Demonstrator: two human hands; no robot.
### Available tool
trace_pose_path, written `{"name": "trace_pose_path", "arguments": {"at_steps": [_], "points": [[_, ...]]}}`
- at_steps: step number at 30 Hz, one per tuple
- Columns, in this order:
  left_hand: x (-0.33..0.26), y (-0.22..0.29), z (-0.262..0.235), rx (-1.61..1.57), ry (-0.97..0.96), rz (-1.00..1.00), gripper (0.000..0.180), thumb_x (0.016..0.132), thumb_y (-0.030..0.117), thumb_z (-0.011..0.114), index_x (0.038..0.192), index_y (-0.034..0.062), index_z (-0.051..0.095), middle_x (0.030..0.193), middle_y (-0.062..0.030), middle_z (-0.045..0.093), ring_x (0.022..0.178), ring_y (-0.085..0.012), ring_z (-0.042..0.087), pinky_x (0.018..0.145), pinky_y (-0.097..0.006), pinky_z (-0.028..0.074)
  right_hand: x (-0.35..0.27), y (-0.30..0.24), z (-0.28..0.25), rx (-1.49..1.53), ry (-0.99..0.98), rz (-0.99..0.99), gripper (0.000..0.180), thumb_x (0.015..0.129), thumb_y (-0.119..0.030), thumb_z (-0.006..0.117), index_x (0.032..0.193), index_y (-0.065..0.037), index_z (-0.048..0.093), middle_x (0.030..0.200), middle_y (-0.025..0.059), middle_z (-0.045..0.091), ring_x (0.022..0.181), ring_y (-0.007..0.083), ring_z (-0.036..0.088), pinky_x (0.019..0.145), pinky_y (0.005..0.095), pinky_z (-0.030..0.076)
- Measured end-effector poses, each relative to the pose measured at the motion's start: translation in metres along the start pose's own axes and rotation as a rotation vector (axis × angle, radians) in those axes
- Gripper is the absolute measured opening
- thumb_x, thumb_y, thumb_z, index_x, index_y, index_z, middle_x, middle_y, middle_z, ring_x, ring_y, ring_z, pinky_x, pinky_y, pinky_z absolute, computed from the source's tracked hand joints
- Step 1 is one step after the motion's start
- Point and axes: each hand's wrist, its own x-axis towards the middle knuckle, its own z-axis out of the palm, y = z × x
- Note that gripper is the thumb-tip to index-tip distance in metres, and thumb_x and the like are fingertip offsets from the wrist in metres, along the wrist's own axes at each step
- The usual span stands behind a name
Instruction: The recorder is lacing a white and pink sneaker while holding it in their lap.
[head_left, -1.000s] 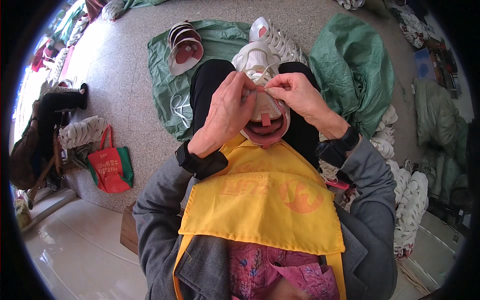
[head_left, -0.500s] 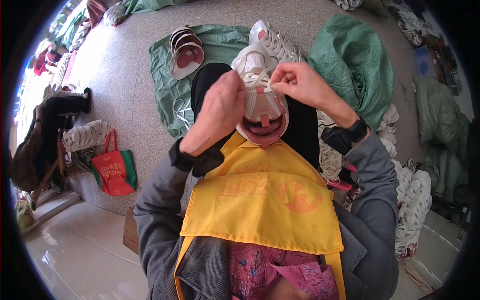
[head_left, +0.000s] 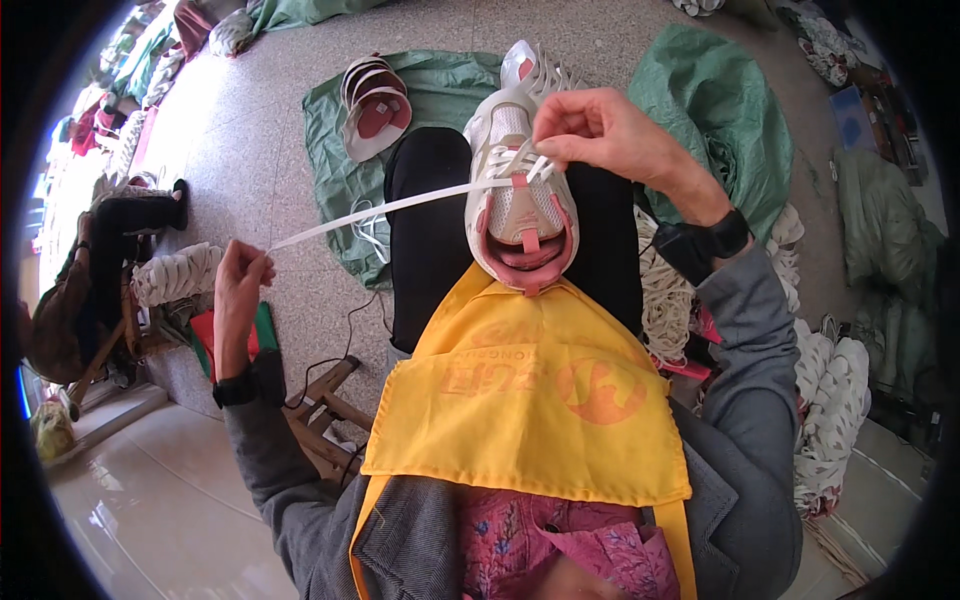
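A white and pink sneaker [head_left: 518, 212] lies between my black-trousered knees, its pink-lined opening toward me. From its upper eyelets a flat white shoelace [head_left: 390, 207] runs taut to the left. My left hand [head_left: 238, 290] is closed in a pinch on the far end of that lace, well out to the side. Beside the eyelets my right hand [head_left: 612, 138] is also closed, with thumb and forefinger on a short piece of lace at the shoe's right side. The toe points away from me.
Nested shoe uppers [head_left: 378, 115] sit on a green sheet [head_left: 335, 190] ahead. A crumpled green sack [head_left: 715, 130] lies to the right, near bundled white laces [head_left: 665, 310] and stacked white uppers [head_left: 835, 410]. A wooden stool [head_left: 325, 405] stands at left; another person [head_left: 75, 290] sits farther left.
My left hand has swung from the shoe far out to the left and toward me, drawing the lace out straight. The right hand stays by the eyelets, slightly higher.
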Motion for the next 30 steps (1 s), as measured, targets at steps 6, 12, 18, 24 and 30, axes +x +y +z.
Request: {"name": "trace_pose_path", "arguments": {"at_steps": [6,12,18,24,30], "points": [[-0.011,-0.088,-0.074,0.162,0.117,-0.123,0.009,0.094,0.002,0.059,0.088,0.0033,0.052,0.074,-0.0022,0.055,0.064,-0.0106,0.054,0.059,-0.025,0.047,0.014,0.013,0.017,-0.181,0.07,-0.08,0.015,0.092,-0.01,0.068,0.105,-0.002,0.067,0.087,0.0002,0.067,0.074,0.0069,0.06,0.068,0.0226,0.049],[-0.006,-0.109,-0.078,0.197,0.028,-0.124,0.011,0.091,0.005,0.064,0.092,0.0031,0.054,0.082,-0.004,0.062,0.073,-0.0112,0.061,0.063,-0.026,0.05,0.013,0.023,0.026,-0.717,0.139,-0.355,0.014,0.084,-0.003,0.067,0.097,0.001,0.063,0.084,0.01,0.059,0.075,0.0241,0.06,0.067,0.0349,0.048],[0.025,-0.005,0.044,0.247,-0.009,0.254,0.015,0.09,0.002,0.067,0.103,0.0011,0.06,0.092,-0.0061,0.068,0.088,-0.0141,0.066,0.078,-0.03,0.053,0.013,0.018,0.023,-0.731,0.102,-0.354,0.013,0.086,-0.005,0.066,0.092,0.002,0.056,0.082,0.0128,0.06,0.076,0.0269,0.061,0.069,0.036,0.049],[0.006,0.102,0.155,-0.011,-0.278,0.511,0.009,0.094,0.002,0.063,0.102,-0.0008,0.058,0.097,-0.007,0.067,0.094,-0.0147,0.067,0.086,-0.03,0.053,0.002,0.009,0.026,-0.613,0.136,-0.164,0.014,0.087,-0.009,0.069,0.091,0.004,0.065,0.073,0.0131,0.065,0.062,0.0203,0.063,0.06,0.0327,0.049],[0.012,0.115,0.196,-0.001,-0.328,0.505,0.009,0.093,0.001,0.063,0.095,-0.0005,0.054,0.083,-0.005,0.063,0.077,-0.0111,0.06,0.071,-0.027,0.049,-0.007,0.017,0.024,-0.499,0.176,0.025,0.016,0.088,-0.013,0.07,0.089,0.002,0.068,0.068,0.0063,0.064,0.06,0.0095,0.057,0.057,0.0276,0.047]]}}
